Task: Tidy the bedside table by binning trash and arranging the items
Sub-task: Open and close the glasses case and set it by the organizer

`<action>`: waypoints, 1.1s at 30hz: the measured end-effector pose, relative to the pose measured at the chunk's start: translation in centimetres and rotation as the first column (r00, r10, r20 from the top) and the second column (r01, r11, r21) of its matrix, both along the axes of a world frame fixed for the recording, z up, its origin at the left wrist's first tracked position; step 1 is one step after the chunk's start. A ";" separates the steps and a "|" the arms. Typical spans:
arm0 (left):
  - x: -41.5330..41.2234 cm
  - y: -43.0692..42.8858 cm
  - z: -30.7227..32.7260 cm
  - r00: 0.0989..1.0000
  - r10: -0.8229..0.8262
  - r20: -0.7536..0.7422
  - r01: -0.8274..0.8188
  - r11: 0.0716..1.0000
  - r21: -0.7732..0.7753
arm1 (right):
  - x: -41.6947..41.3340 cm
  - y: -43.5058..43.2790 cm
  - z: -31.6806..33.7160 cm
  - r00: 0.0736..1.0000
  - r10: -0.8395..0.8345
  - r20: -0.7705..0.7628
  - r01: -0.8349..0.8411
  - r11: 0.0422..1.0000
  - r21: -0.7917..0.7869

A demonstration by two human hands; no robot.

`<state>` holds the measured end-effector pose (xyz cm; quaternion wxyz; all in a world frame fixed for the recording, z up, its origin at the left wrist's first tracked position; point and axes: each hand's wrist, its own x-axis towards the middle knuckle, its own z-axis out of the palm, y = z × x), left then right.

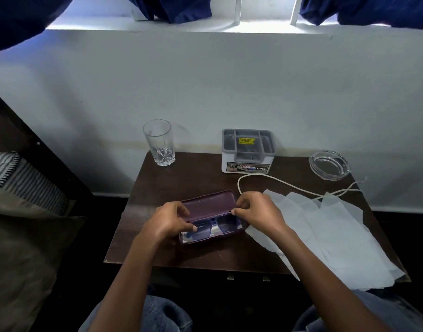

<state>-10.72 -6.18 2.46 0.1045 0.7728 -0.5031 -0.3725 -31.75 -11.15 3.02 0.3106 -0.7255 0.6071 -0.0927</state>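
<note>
Centrally on the dark brown surface (pixel 181 178), a purple glasses case (pixel 208 204) is seen lying open, with blue-framed glasses (pixel 205 229) laid in its lower half. The case's left end is gripped by the left hand (pixel 172 221), fingers curled over the lid and thumb set at the front rim; the lid's right edge is pinched by the right hand (pixel 256 209). White paper sheets (pixel 337 231) are spread just right of the case, crossed at their far end by a pale cord (pixel 277 181). Along the wall, a clear tumbler (pixel 158 142), a grey compartmented organiser (pixel 248 161) and a glass ashtray (pixel 329 164) are stood, well apart from one another.
</note>
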 end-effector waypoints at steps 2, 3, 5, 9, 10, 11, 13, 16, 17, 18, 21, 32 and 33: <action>0.2 0.0 0.1 0.997 0.073 -0.022 -0.075 0.996 -0.057 | -0.4 -0.3 0.1 0.999 -0.031 -0.016 0.031 0.999 0.026; 0.3 -0.1 0.1 0.991 0.131 -0.016 -0.132 0.986 -0.100 | -0.5 -0.5 0.1 0.999 -0.039 -0.026 0.041 0.998 0.056; 0.6 -0.3 -0.3 0.975 0.223 0.021 -0.217 0.963 -0.158 | -0.8 -0.7 0.2 0.998 -0.053 -0.030 0.057 0.989 0.140; 1.3 -0.6 -1.7 0.970 0.233 0.072 -0.232 0.972 -0.022 | -0.6 -0.6 0.2 0.997 -0.077 -0.032 0.083 0.956 0.283; 1.3 -0.7 -1.8 0.975 0.217 0.050 -0.217 0.976 0.002 | -0.5 -0.6 0.2 0.996 -0.083 -0.024 0.086 0.948 0.306; 1.3 -0.7 -2.0 0.979 0.201 0.019 -0.201 0.979 0.010 | -0.3 -0.6 0.2 0.996 -0.094 -0.007 0.091 0.942 0.323; 1.1 -0.6 -1.9 0.981 0.189 -0.045 -0.190 0.982 -0.008 | 0.0 -0.5 0.2 0.991 -0.127 0.028 0.110 0.930 0.350; 1.0 -0.8 -1.4 0.972 0.214 -0.096 -0.224 0.968 -0.112 | 0.0 -0.4 0.4 0.978 -0.197 0.075 0.156 0.917 0.367; 1.0 -0.9 -1.2 0.965 0.229 -0.129 -0.251 0.950 -0.184 | -0.1 -0.4 0.6 0.970 -0.223 0.100 0.173 0.916 0.362; 0.9 -0.9 -0.8 0.947 0.259 -0.192 -0.302 0.921 -0.248 | -0.2 -0.5 0.8 0.959 -0.251 0.131 0.191 0.915 0.355; 0.3 -1.2 0.6 0.838 0.331 -0.434 -0.499 0.788 -0.361 | -0.6 -0.5 2.1 0.899 -0.338 0.280 0.235 0.909 0.343; -2.1 -0.7 3.0 0.305 0.269 -0.914 -0.703 0.711 -0.025 | -1.1 -0.5 4.4 0.668 -0.459 0.586 0.306 0.887 0.346; -2.3 -0.8 3.1 0.290 0.264 -0.920 -0.703 0.711 -0.018 | -1.2 -0.6 4.4 0.645 -0.480 0.595 0.316 0.876 0.364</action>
